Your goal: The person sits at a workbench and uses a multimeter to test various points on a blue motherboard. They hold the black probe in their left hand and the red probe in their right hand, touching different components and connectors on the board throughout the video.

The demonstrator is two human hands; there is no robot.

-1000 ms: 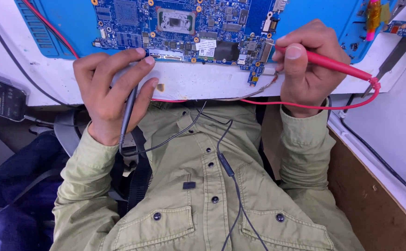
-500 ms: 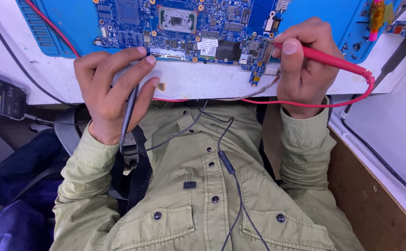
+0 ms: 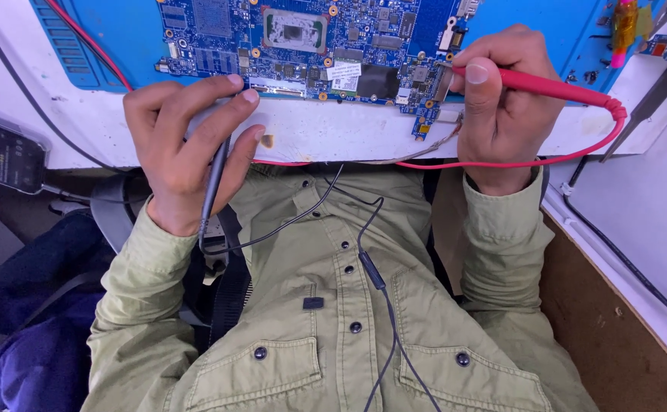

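Observation:
A blue circuit board (image 3: 310,46) lies on a blue mat (image 3: 120,38) at the edge of a white bench (image 3: 333,137). My left hand (image 3: 184,145) grips a black test probe (image 3: 213,187), its fingertips resting against the board's near edge. My right hand (image 3: 505,107) pinches a red test probe (image 3: 554,85), whose tip touches the board's right end near a small connector. A red lead (image 3: 501,162) loops from that probe under my right wrist. A thin black wire (image 3: 295,217) runs from the black probe across my olive shirt.
A dark phone-like device (image 3: 1,152) sits at the left edge. An orange and pink tube (image 3: 623,27) stands at the top right near metal tweezers (image 3: 650,103). A brown board (image 3: 615,320) and a white surface (image 3: 654,198) border my right side.
Both hands stay on the board's near edge. The red probe's tip has shifted slightly along the right end of the board; the left hand is nearly still.

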